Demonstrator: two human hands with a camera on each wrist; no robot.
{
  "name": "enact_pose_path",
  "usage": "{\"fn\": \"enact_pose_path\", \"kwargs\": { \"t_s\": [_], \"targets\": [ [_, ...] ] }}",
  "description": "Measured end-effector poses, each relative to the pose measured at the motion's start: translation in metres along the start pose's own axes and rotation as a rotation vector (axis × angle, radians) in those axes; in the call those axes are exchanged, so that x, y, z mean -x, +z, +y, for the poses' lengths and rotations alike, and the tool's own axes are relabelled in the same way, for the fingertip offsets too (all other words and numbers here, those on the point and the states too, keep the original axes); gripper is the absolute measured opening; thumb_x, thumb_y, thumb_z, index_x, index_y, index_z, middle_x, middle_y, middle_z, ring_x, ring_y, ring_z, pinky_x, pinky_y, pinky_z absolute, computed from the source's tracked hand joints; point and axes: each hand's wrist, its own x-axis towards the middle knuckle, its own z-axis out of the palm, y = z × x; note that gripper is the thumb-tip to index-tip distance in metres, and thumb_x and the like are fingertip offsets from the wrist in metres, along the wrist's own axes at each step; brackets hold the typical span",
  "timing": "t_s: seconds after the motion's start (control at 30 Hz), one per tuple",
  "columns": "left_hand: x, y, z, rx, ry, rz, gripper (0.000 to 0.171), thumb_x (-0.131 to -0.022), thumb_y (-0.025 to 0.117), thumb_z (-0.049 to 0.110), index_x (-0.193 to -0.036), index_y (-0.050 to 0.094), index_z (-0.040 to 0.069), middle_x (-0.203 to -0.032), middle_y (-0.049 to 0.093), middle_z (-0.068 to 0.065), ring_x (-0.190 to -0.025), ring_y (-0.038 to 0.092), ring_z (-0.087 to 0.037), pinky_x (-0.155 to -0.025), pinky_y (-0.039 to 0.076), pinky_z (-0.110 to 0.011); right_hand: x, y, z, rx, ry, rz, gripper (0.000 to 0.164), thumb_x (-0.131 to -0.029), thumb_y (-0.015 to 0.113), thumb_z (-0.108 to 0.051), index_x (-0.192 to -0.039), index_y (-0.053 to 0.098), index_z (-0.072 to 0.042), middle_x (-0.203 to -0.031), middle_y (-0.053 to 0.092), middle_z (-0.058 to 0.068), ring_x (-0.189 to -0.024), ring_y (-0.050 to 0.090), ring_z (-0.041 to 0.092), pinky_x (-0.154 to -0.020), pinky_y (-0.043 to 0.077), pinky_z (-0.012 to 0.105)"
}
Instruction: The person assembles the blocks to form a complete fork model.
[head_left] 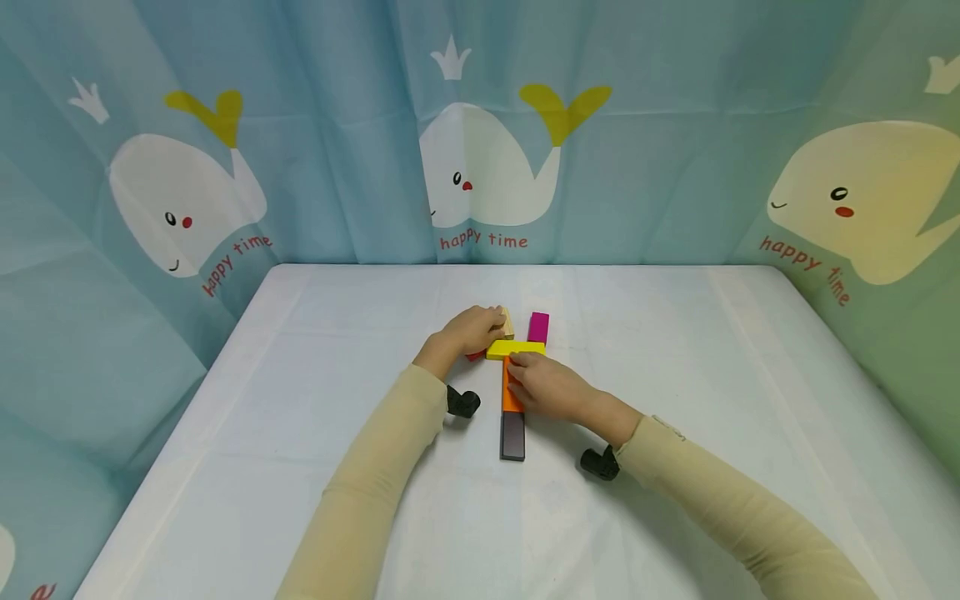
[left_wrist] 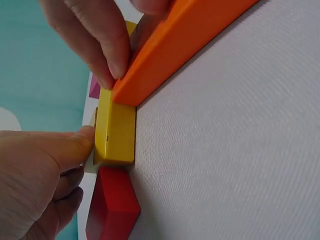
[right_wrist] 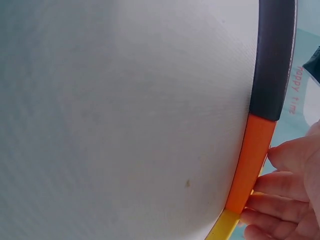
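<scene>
My left hand (head_left: 474, 328) pinches a pale wooden block (head_left: 507, 322) standing against the far side of a yellow block (head_left: 517, 349). Its thumb lies by the yellow block's edge in the left wrist view. A red block (left_wrist: 113, 204), mostly covered by that hand in the head view, sits at the yellow block's left end. My right hand (head_left: 553, 385) rests with fairly straight fingers on the orange block (right_wrist: 252, 162), fingertips close to where it meets the yellow one. A dark grey block (head_left: 513, 436) continues the line toward me.
Beyond the yellow block's right end lies a magenta block (head_left: 538, 327). The blocks are on a white-covered table (head_left: 300, 375). A blue curtain (head_left: 337, 167) printed with whales hangs along its far edge. Black wrist cameras (head_left: 600, 463) hang below both sleeves, low over the table.
</scene>
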Motion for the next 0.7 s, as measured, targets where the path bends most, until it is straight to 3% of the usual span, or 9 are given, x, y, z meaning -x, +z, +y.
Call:
{"fn": "enact_pose_path", "kwargs": {
  "t_s": [0.1,0.27,0.37,0.5,0.7],
  "targets": [
    [-0.0002,-0.0005,0.0018,0.012,-0.006,-0.013,0.040,-0.097,0.047,0.023,-0.135,0.048,0.009,-0.143,0.035,-0.007,-0.129,0.036,-0.022,-0.106,0.026,-0.032,0.0011,0.0016,0.0013,0.011,-0.009,0.014,0.034,-0.087,0.062,-0.011,-0.111,0.060,0.012,-0.108,0.060,0.021,-0.099,0.060,0.029,-0.086,0.048,0.037],
    [-0.0023,-0.0009,0.0055,0.004,0.023,-0.028,0.039,-0.098,0.046,0.022,-0.134,0.049,0.009,-0.143,0.035,-0.008,-0.127,0.038,-0.022,-0.106,0.026,-0.032,0.0026,0.0058,0.0035,0.019,-0.023,0.032,0.033,-0.086,0.063,-0.010,-0.110,0.060,0.013,-0.106,0.060,0.021,-0.096,0.060,0.028,-0.084,0.049,0.036],
    [-0.0035,-0.0014,0.0075,-0.007,0.023,-0.026,0.035,-0.097,0.046,0.022,-0.129,0.054,0.010,-0.143,0.037,-0.007,-0.123,0.042,-0.022,-0.105,0.028,-0.032,0.0026,0.0073,0.0043,0.019,-0.028,0.040,0.033,-0.086,0.063,-0.010,-0.110,0.060,0.013,-0.106,0.060,0.021,-0.096,0.060,0.029,-0.084,0.049,0.036],
    [-0.0048,-0.0015,0.0084,0.001,0.044,-0.035,0.028,-0.098,0.046,0.021,-0.119,0.059,0.010,-0.144,0.035,-0.007,-0.129,0.036,-0.021,-0.106,0.025,-0.032,0.0023,0.0076,0.0043,0.016,-0.024,0.039,0.033,-0.087,0.062,-0.010,-0.111,0.060,0.012,-0.107,0.060,0.020,-0.098,0.060,0.028,-0.085,0.048,0.036],
    [-0.0059,0.0000,0.0059,-0.004,0.057,-0.034,0.036,-0.098,0.045,0.021,-0.132,0.051,0.012,-0.145,0.033,-0.004,-0.132,0.030,-0.018,-0.107,0.022,-0.030,0.0015,0.0067,0.0034,0.013,-0.009,0.019,0.034,-0.088,0.060,-0.011,-0.113,0.059,0.012,-0.109,0.059,0.020,-0.100,0.059,0.028,-0.086,0.048,0.036]
  ]
}}
